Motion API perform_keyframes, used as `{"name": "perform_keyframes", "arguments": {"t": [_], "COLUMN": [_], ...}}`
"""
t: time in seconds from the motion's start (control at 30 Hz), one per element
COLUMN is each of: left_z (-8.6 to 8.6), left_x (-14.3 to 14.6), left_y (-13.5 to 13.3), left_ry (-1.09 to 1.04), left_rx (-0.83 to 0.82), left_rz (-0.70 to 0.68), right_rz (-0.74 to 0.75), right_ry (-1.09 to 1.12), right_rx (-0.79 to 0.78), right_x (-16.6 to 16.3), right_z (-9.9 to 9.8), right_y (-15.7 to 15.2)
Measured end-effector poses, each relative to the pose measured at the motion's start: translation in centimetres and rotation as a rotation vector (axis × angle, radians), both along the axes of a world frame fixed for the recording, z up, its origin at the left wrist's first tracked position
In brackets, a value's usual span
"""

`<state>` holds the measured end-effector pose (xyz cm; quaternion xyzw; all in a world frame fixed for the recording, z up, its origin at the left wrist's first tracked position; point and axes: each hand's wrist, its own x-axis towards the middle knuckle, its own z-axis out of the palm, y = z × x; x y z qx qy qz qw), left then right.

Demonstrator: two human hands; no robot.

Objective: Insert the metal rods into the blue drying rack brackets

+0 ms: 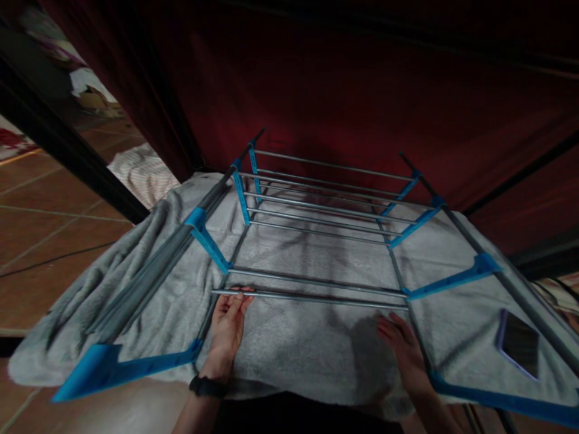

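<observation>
A grey towel (pixel 298 337) lies spread over the lower level of a drying rack (pixel 316 217) with grey rods and blue plastic joints. My left hand (pixel 228 328) rests flat on the towel, fingers stretched out, fingertips touching the nearest metal rod (pixel 312 297). My right hand (pixel 402 349) lies flat on the towel near the right side bar, fingers extended. A dark watch (pixel 207 386) sits on my left wrist. Neither hand holds anything.
A phone (pixel 519 343) with a light case lies on the towel at the right. A dark red curtain (pixel 362 90) hangs behind the rack. Brown tiled floor (pixel 40 235) and a striped cloth (pixel 142 172) are at the left.
</observation>
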<state>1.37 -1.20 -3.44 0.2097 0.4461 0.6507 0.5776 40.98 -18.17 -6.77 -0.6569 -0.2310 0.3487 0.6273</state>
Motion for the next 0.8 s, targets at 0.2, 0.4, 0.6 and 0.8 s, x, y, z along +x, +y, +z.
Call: {"name": "perform_keyframes", "arguments": {"t": [0.2,0.4,0.6,0.8], "left_z": [-0.5,-0.4,-0.6,-1.3], "left_x": [-0.1,0.0,-0.1,-0.2], "left_y": [0.0,0.0,-0.1,-0.2], "left_ry": [-0.016,0.008,0.014,0.038], "left_rx": [-0.009,-0.020,-0.029,-0.071], "left_rz": [0.003,0.012,-0.004,0.018], "right_rz": [0.292,0.425,0.399,0.408], "right_ry": [-1.022,-1.529,-1.607,-1.628], "right_rx": [-0.105,-0.050,-0.052,-0.085], "right_x": [-2.2,-2.3,-2.4,-2.4], "right_z": [-1.7,-1.5,-1.3,-1.6], "right_y": [-5.2,-5.1,-4.9,-5.3]}}
